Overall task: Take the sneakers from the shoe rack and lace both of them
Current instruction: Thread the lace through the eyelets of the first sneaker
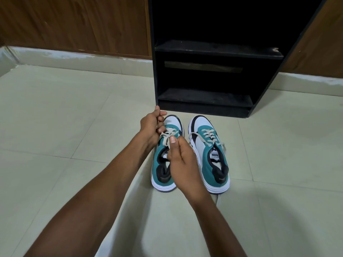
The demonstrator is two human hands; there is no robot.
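Two teal, white and black sneakers stand side by side on the tiled floor, toes toward the rack. Over the left sneaker (163,173), my left hand (151,127) pinches one end of its cream lace (165,139) near the toe end. My right hand (181,156) pinches the other end of that lace above the shoe's opening and covers part of it. The right sneaker (209,153) stands untouched, its cream lace (208,135) threaded through the eyelets with loose ends trailing.
A black shoe rack (204,78) with bare shelves stands just beyond the sneakers against a brown wooden wall (74,25). Pale floor tiles (65,117) spread to the left and right. My light trouser legs (144,219) lie below the shoes.
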